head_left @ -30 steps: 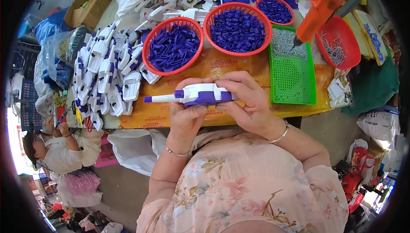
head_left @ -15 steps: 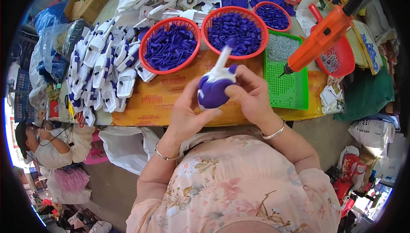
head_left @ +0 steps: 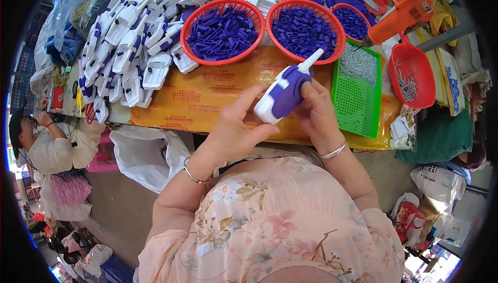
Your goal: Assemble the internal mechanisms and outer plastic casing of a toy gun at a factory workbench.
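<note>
A purple-and-white plastic housing with a narrow white neck is held tilted over the front of the table, its neck pointing away to the right. My right hand grips its purple side, thumb uppermost, near the neck. Around its white lower end curve the thumb and fingers of my left hand. Just beyond the housing stand a red basket of small purple plastic parts and another red basket of longer purple pieces. Fingertips behind the housing are hidden.
White-and-purple housings lie heaped at left. A green tray holds small screws; beside it sits a red scoop with metal pins. An orange electric screwdriver hangs above. Another person is at far left.
The housing has been turned so its white-and-purple side shows and its neck leans right. The orange screwdriver appears farther up. The whole view has shifted slightly.
</note>
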`<action>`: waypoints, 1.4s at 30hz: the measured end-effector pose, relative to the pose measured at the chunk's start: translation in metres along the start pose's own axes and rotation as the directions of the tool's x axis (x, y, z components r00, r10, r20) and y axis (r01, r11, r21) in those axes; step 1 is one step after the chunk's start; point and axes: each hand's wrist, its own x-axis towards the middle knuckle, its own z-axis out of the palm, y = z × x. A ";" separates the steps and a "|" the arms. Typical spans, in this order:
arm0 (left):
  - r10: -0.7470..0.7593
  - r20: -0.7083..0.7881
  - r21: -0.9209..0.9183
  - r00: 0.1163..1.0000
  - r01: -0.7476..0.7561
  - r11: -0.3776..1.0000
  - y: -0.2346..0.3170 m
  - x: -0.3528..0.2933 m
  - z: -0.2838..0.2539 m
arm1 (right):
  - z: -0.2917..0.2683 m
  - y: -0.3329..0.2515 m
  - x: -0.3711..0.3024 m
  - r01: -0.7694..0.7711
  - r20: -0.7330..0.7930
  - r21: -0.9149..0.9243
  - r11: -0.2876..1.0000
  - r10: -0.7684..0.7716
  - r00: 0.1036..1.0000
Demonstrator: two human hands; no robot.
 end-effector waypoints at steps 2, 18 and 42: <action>-0.123 0.067 -0.142 0.990 0.132 0.981 0.002 -0.003 -0.006 | -0.001 0.002 0.000 -0.008 -0.021 0.048 0.999 0.009 1.000; -0.352 0.104 -0.590 0.930 0.343 0.731 -0.024 -0.008 -0.011 | 0.015 0.005 -0.012 -0.018 -0.178 -0.117 0.993 -0.003 0.984; 0.010 -0.326 0.167 0.945 0.047 0.985 0.024 0.009 -0.112 | 0.018 -0.009 -0.024 0.389 0.339 -0.853 0.349 -0.197 0.920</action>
